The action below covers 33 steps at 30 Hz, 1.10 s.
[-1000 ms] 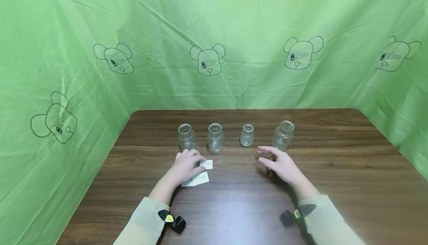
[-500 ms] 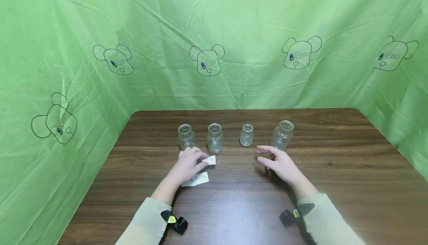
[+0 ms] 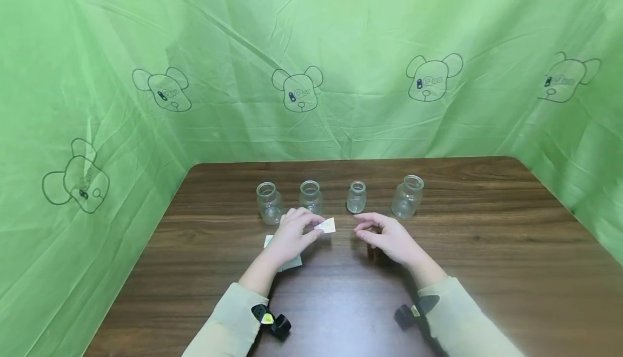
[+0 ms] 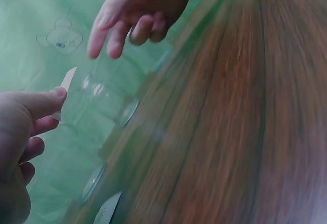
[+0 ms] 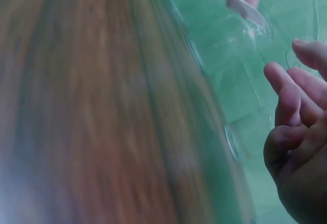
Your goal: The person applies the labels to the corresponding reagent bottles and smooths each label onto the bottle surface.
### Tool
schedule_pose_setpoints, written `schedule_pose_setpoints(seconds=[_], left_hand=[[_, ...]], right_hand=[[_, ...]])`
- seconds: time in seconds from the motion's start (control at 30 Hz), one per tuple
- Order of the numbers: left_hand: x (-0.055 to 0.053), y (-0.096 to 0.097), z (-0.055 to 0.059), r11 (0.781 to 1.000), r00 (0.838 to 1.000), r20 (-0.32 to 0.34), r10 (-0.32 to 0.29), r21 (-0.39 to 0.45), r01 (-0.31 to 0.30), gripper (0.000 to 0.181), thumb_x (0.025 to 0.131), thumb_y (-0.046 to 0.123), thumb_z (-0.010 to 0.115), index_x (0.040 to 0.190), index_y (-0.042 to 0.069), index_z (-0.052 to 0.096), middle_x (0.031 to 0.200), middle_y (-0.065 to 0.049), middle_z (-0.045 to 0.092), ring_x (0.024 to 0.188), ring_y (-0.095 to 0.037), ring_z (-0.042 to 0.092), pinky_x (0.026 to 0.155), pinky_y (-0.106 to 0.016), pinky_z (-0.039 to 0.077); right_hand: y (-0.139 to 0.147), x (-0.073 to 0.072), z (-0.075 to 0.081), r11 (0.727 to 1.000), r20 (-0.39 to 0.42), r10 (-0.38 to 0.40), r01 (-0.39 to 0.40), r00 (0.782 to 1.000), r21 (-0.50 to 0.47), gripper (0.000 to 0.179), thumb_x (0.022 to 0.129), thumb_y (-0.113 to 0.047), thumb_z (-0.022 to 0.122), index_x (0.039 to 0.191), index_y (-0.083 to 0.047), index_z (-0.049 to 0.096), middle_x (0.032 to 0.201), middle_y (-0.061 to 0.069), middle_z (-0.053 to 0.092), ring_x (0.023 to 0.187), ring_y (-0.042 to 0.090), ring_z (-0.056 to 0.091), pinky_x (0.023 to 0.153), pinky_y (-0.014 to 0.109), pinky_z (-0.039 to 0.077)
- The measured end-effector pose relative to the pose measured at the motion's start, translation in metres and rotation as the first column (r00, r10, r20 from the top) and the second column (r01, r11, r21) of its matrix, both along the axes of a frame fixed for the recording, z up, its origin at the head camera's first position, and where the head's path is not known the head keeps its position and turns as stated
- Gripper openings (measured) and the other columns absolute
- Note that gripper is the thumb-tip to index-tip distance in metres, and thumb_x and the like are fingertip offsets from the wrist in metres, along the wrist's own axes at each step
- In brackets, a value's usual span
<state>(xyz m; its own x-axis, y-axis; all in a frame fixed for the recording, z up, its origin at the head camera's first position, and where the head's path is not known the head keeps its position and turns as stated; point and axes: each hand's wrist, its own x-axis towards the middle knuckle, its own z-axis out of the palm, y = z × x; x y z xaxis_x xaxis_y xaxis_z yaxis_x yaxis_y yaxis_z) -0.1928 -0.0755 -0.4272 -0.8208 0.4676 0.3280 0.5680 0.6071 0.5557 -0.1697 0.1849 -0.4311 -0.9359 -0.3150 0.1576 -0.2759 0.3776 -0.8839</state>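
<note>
Between thumb and index finger, my left hand (image 3: 292, 233) pinches a small white paper label (image 3: 326, 225), raised above the table; the left wrist view shows the label (image 4: 68, 81) nearly edge-on. Facing it from the right, my right hand (image 3: 384, 238) has loosely bent fingers and holds nothing. More paper labels (image 3: 292, 263) lie on the table, partly hidden under my left hand. Behind the hands stand open glass jars: a left one (image 3: 269, 205), a second one (image 3: 310, 197) partly covered by my left hand, a smaller one (image 3: 357, 199), and a wide one (image 3: 407, 199) at right.
The brown wood-grain table (image 3: 462, 200) reaches back to a green cloth backdrop (image 3: 360, 113) with line-drawn bear heads. Cloth also hangs along both sides. A black wrist camera (image 3: 280, 327) sits on my left sleeve.
My left hand has lifted one label off the table and carried it right, toward the middle. My right hand has shifted slightly left. The jars stay standing.
</note>
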Motion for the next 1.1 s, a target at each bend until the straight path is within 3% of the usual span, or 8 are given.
schedule_pose_setpoints(seconds=[0.3, 0.57, 0.83, 1.1], left_hand=[[0.004, 0.016, 0.001, 0.999, 1.000, -0.003, -0.017, 0.031, 0.017, 0.022, 0.085, 0.028, 0.068, 0.106, 0.020, 0.068, 0.098, 0.011, 0.058, 0.089, -0.010, 0.043, 0.075, -0.032, 0.030], [0.006, 0.020, -0.003, 0.998, 1.000, 0.004, -0.017, 0.065, 0.017, 0.021, 0.085, 0.030, 0.068, 0.105, 0.021, 0.067, 0.097, 0.013, 0.057, 0.089, -0.009, 0.043, 0.077, -0.032, 0.031], [0.008, 0.025, -0.006, 0.997, 1.000, 0.001, -0.010, 0.078, 0.009, 0.022, 0.086, 0.030, 0.067, 0.105, 0.020, 0.068, 0.097, 0.011, 0.058, 0.088, -0.009, 0.044, 0.078, -0.032, 0.033], [0.012, 0.031, -0.008, 0.997, 1.000, 0.015, 0.000, 0.083, -0.001, 0.023, 0.086, 0.029, 0.066, 0.106, 0.018, 0.066, 0.097, 0.008, 0.062, 0.093, -0.010, 0.049, 0.081, -0.033, 0.037]], right_hand=[[-0.016, 0.001, 0.004, 1.000, 0.001, 0.027, -0.027, 1.000, -0.006, 0.033, 0.087, -0.019, 0.067, 0.118, -0.008, 0.061, 0.093, 0.001, 0.069, 0.067, 0.012, 0.057, 0.055, 0.025, 0.047], [-0.021, 0.000, 0.004, 0.999, 0.026, 0.018, -0.016, 1.000, -0.044, 0.029, 0.086, -0.008, 0.066, 0.113, -0.001, 0.060, 0.094, 0.010, 0.068, 0.063, 0.010, 0.053, 0.054, 0.023, 0.044], [-0.029, 0.015, 0.032, 0.999, 0.030, 0.014, -0.013, 0.999, -0.040, 0.018, 0.086, -0.003, 0.063, 0.102, 0.005, 0.060, 0.088, 0.011, 0.064, 0.058, 0.010, 0.051, 0.053, 0.025, 0.046], [-0.030, 0.015, 0.034, 0.998, 0.066, 0.009, -0.005, 0.998, -0.066, 0.013, 0.087, -0.004, 0.062, 0.097, 0.004, 0.062, 0.088, 0.024, 0.063, 0.061, 0.020, 0.057, 0.058, 0.027, 0.050]])
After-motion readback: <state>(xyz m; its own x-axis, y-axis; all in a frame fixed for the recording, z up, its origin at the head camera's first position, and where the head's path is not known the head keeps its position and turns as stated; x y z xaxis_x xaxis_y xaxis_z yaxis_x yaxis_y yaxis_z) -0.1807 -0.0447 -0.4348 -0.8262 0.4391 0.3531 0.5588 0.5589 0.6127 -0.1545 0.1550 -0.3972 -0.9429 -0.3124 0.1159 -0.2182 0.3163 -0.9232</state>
